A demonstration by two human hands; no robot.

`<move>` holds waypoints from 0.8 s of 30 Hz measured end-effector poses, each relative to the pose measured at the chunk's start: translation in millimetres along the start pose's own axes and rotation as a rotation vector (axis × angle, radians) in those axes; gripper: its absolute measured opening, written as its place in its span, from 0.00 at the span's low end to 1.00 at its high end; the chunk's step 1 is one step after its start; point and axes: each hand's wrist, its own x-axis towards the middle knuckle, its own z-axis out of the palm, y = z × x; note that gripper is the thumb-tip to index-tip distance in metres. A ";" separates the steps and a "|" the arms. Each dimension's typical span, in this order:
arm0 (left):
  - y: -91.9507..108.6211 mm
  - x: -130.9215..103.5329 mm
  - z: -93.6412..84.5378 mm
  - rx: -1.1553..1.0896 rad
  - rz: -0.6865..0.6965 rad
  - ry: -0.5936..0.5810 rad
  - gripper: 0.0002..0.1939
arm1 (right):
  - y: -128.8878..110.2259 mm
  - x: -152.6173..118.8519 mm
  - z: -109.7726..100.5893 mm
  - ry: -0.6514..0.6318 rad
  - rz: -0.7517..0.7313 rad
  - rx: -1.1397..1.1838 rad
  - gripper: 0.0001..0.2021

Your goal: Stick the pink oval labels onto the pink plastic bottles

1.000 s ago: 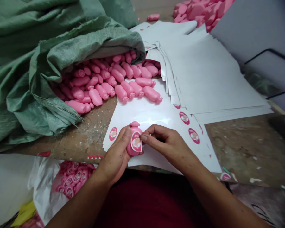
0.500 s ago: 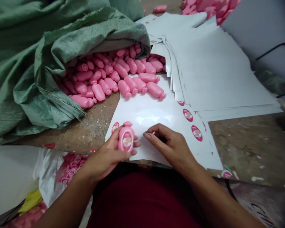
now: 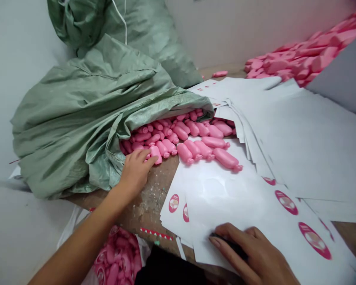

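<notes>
My left hand reaches to the mouth of a green woven sack, its fingers curled over a small pink plastic bottle at the front of the pile. The hand mostly hides that bottle. Just beside the thumb lies another pink bottle. Over the sticker sheets, my right hand is closed around a slim black tool, whose kind I cannot make out. Oval pink-and-white stickers show on the sheets. Several bottles lie in a row across the sheets' far edge.
The green sack spills bottles onto the brown table. White sheets are stacked at the right. A bag of labelled bottles stands below the table edge. More pink bottles are heaped at the back right.
My left hand no longer holds the stickered bottle and has moved forward to the pile by the sack. My right hand stays over the sheets. The view has tilted up and turned left.
</notes>
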 end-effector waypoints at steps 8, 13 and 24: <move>15.5 45.7 38.7 0.008 -0.088 -0.025 0.22 | -27.1 7.7 -6.7 0.055 0.032 -0.061 0.12; 26.1 28.9 45.2 -0.214 -0.133 0.116 0.21 | -33.4 31.0 -4.9 0.035 0.059 -0.088 0.11; 73.0 -25.9 38.2 -1.689 -0.556 -0.153 0.23 | -44.7 37.5 2.0 -0.101 -0.064 -0.063 0.12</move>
